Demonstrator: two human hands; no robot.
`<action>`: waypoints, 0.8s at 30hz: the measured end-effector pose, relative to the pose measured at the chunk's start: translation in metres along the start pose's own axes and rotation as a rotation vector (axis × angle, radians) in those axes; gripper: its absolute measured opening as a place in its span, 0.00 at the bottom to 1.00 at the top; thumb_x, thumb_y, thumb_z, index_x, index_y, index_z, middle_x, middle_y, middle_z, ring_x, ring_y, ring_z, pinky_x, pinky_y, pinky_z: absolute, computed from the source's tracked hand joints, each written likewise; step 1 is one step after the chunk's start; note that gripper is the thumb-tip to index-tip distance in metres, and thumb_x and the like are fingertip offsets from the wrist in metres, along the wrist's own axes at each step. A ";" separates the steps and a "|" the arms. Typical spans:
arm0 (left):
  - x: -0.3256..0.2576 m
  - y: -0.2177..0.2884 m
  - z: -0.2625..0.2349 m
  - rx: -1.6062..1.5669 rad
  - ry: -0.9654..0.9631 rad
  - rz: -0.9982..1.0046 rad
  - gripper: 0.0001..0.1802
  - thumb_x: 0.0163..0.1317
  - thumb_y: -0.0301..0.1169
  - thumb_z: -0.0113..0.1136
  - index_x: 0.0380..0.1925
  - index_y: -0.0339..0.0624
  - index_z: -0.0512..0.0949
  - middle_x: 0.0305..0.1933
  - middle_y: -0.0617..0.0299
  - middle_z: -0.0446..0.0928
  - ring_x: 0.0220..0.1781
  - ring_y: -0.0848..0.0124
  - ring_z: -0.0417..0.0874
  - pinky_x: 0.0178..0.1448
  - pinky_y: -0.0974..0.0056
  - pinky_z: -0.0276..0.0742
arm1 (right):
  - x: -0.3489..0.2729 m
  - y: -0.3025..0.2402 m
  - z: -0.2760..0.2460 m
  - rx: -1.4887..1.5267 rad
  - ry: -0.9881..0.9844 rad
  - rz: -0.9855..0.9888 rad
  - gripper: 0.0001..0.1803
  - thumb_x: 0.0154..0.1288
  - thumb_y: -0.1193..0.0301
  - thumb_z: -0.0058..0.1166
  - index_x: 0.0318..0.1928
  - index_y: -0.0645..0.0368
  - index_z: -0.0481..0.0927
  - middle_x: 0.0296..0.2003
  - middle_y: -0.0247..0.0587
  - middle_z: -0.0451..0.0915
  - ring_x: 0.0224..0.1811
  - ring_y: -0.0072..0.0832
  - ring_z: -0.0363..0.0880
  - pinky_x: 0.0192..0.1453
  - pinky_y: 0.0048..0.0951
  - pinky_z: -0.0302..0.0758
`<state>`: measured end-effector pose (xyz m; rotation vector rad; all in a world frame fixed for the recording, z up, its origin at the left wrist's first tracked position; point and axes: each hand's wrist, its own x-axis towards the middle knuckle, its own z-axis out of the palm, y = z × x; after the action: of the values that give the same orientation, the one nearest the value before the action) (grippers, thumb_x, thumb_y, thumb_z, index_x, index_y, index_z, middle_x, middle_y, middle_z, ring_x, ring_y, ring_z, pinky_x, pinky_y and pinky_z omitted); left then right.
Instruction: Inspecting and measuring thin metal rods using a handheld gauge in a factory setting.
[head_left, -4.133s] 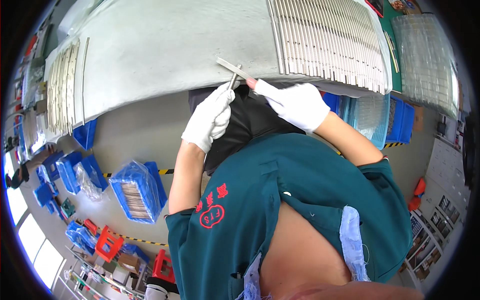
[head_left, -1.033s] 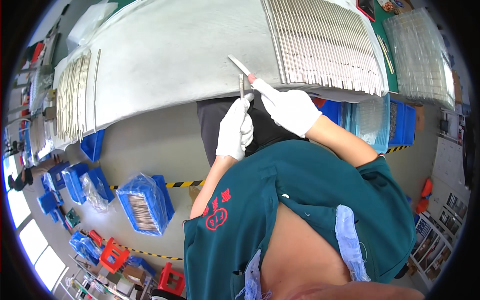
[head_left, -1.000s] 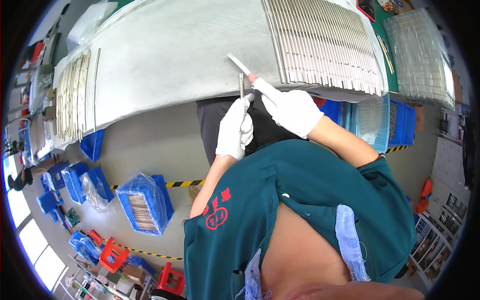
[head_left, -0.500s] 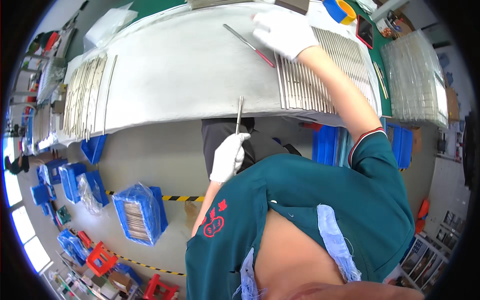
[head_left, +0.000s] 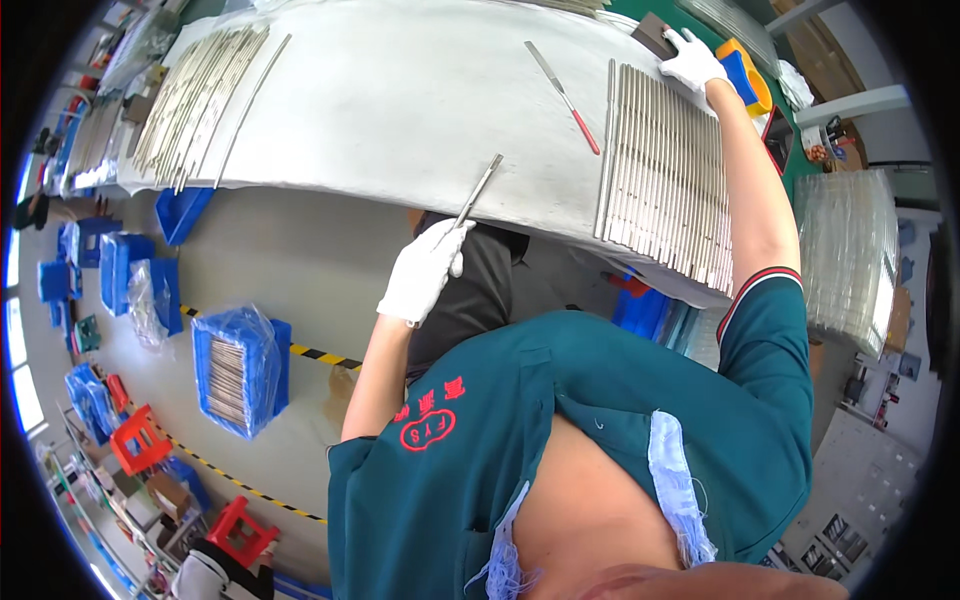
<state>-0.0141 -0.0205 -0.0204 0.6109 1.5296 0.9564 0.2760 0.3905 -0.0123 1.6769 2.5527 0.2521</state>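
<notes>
My left hand (head_left: 425, 272), white-gloved, is closed around the lower end of a narrow metal bar (head_left: 480, 190), which points up and right over the table's near edge. At the far right my gloved right hand (head_left: 692, 62) reaches out with fingers apart, its fingertips at the edge of a dark brown block (head_left: 654, 36). Whether it grips the block, I cannot make out. Below that hand lies a close row of metal strips (head_left: 665, 170). A slim tool with a flat grey blade and red handle (head_left: 585, 132) rests left of the row.
More strips (head_left: 200, 95) lie on the white cloth (head_left: 400, 100) at left, one apart from the others. Beside my right hand stands a blue and yellow ring-shaped object (head_left: 745, 78). Stacked clear plastic trays (head_left: 850, 260) are at right. A blue bin (head_left: 240, 375) stands on the floor.
My right hand has moved away from above the red-handled tool to the brown block. My left hand has raised the bar over the table edge and tilted it rightward. The view has turned.
</notes>
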 end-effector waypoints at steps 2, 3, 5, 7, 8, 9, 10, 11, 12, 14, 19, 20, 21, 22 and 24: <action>0.002 -0.003 0.000 0.101 0.000 0.131 0.15 0.65 0.35 0.49 0.46 0.42 0.77 0.17 0.71 0.67 0.17 0.84 0.59 0.22 0.75 0.55 | -0.005 0.006 -0.005 0.077 0.009 -0.038 0.39 0.48 0.55 0.50 0.64 0.41 0.61 0.64 0.47 0.59 0.64 0.42 0.62 0.66 0.34 0.61; 0.003 -0.003 0.000 0.096 0.001 0.132 0.15 0.65 0.35 0.49 0.46 0.42 0.77 0.17 0.71 0.67 0.17 0.84 0.59 0.22 0.75 0.55 | -0.015 -0.002 -0.026 0.125 -0.032 0.002 0.38 0.49 0.56 0.49 0.64 0.43 0.61 0.60 0.50 0.65 0.61 0.43 0.66 0.63 0.32 0.64; 0.004 0.000 0.001 0.059 -0.034 0.129 0.14 0.64 0.35 0.49 0.46 0.42 0.77 0.17 0.71 0.68 0.16 0.84 0.59 0.21 0.76 0.54 | -0.029 0.003 -0.049 0.261 -0.041 0.058 0.36 0.50 0.56 0.49 0.63 0.45 0.62 0.57 0.51 0.69 0.58 0.43 0.69 0.60 0.32 0.67; 0.004 0.006 0.001 0.013 -0.066 0.053 0.14 0.65 0.35 0.49 0.45 0.43 0.77 0.17 0.71 0.68 0.16 0.84 0.58 0.20 0.77 0.53 | -0.051 -0.010 -0.066 0.258 0.150 0.011 0.37 0.50 0.55 0.51 0.63 0.47 0.64 0.53 0.51 0.72 0.54 0.43 0.72 0.58 0.33 0.68; -0.002 0.003 -0.003 -0.048 -0.047 -0.034 0.14 0.65 0.35 0.49 0.45 0.43 0.78 0.17 0.71 0.68 0.15 0.85 0.57 0.19 0.77 0.52 | -0.075 -0.055 -0.091 0.272 0.199 -0.016 0.37 0.50 0.56 0.52 0.63 0.46 0.64 0.51 0.52 0.73 0.53 0.43 0.72 0.58 0.33 0.67; -0.003 0.007 -0.002 -0.054 -0.050 -0.033 0.14 0.65 0.35 0.49 0.45 0.43 0.78 0.17 0.71 0.68 0.15 0.85 0.57 0.19 0.77 0.52 | -0.101 -0.072 -0.105 0.339 0.257 -0.130 0.36 0.50 0.54 0.53 0.63 0.45 0.65 0.51 0.51 0.73 0.53 0.41 0.72 0.58 0.34 0.67; -0.003 0.011 -0.003 -0.095 -0.079 -0.070 0.14 0.65 0.35 0.49 0.45 0.43 0.78 0.17 0.71 0.68 0.14 0.85 0.56 0.18 0.78 0.50 | -0.128 -0.091 -0.117 0.378 0.301 -0.181 0.36 0.51 0.52 0.52 0.62 0.46 0.65 0.50 0.49 0.74 0.51 0.43 0.73 0.55 0.35 0.69; -0.003 0.012 -0.004 -0.137 -0.100 -0.109 0.13 0.65 0.36 0.49 0.44 0.44 0.78 0.17 0.72 0.68 0.13 0.86 0.55 0.17 0.78 0.49 | -0.155 -0.120 -0.131 0.424 0.272 -0.253 0.34 0.49 0.55 0.55 0.59 0.46 0.68 0.51 0.45 0.72 0.51 0.42 0.72 0.55 0.36 0.70; -0.003 0.012 -0.004 -0.137 -0.108 -0.106 0.13 0.65 0.36 0.49 0.44 0.44 0.78 0.17 0.72 0.68 0.13 0.86 0.55 0.17 0.78 0.49 | -0.173 -0.134 -0.132 0.326 0.365 -0.428 0.32 0.46 0.58 0.57 0.56 0.46 0.71 0.50 0.43 0.72 0.50 0.42 0.72 0.53 0.37 0.70; 0.000 0.009 -0.005 -0.185 -0.119 -0.102 0.14 0.64 0.37 0.51 0.44 0.43 0.77 0.17 0.72 0.67 0.12 0.86 0.53 0.16 0.79 0.47 | -0.205 -0.176 -0.137 0.398 0.302 -0.631 0.27 0.44 0.62 0.57 0.50 0.47 0.76 0.48 0.46 0.72 0.46 0.44 0.72 0.49 0.39 0.71; 0.003 0.010 -0.003 -0.158 -0.108 -0.055 0.14 0.63 0.36 0.52 0.45 0.42 0.76 0.20 0.69 0.70 0.15 0.83 0.61 0.20 0.76 0.56 | -0.227 -0.223 -0.101 0.448 0.235 -0.665 0.28 0.43 0.68 0.63 0.51 0.46 0.76 0.54 0.54 0.67 0.49 0.45 0.71 0.51 0.41 0.71; 0.008 0.002 -0.003 -0.143 -0.086 -0.011 0.14 0.63 0.36 0.52 0.45 0.42 0.75 0.22 0.65 0.73 0.17 0.79 0.68 0.22 0.73 0.63 | -0.224 -0.231 -0.098 0.445 0.232 -0.672 0.28 0.43 0.68 0.63 0.51 0.46 0.76 0.54 0.54 0.67 0.49 0.45 0.71 0.51 0.41 0.71; 0.018 -0.017 -0.007 0.242 0.038 0.354 0.14 0.63 0.35 0.50 0.45 0.42 0.76 0.26 0.61 0.76 0.24 0.71 0.74 0.28 0.68 0.69 | -0.221 -0.239 -0.096 0.464 0.274 -0.655 0.28 0.44 0.68 0.62 0.51 0.48 0.75 0.53 0.57 0.67 0.49 0.47 0.71 0.51 0.40 0.71; 0.026 -0.035 -0.011 0.630 0.166 0.715 0.13 0.64 0.35 0.49 0.44 0.42 0.76 0.30 0.57 0.79 0.30 0.63 0.80 0.35 0.63 0.74 | -0.220 -0.246 -0.096 0.482 0.317 -0.638 0.27 0.44 0.68 0.62 0.50 0.50 0.74 0.52 0.59 0.67 0.49 0.49 0.70 0.50 0.39 0.71; 0.018 -0.025 -0.006 0.628 0.234 0.578 0.14 0.64 0.36 0.47 0.45 0.43 0.76 0.38 0.54 0.79 0.42 0.53 0.78 0.44 0.57 0.74 | -0.223 -0.248 -0.099 0.462 0.271 -0.626 0.29 0.45 0.69 0.62 0.52 0.49 0.73 0.53 0.63 0.65 0.52 0.50 0.70 0.52 0.40 0.71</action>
<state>-0.0206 -0.0201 -0.0510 1.4898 1.9224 0.9843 0.1256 0.0809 0.0346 0.8697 3.3729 -0.1814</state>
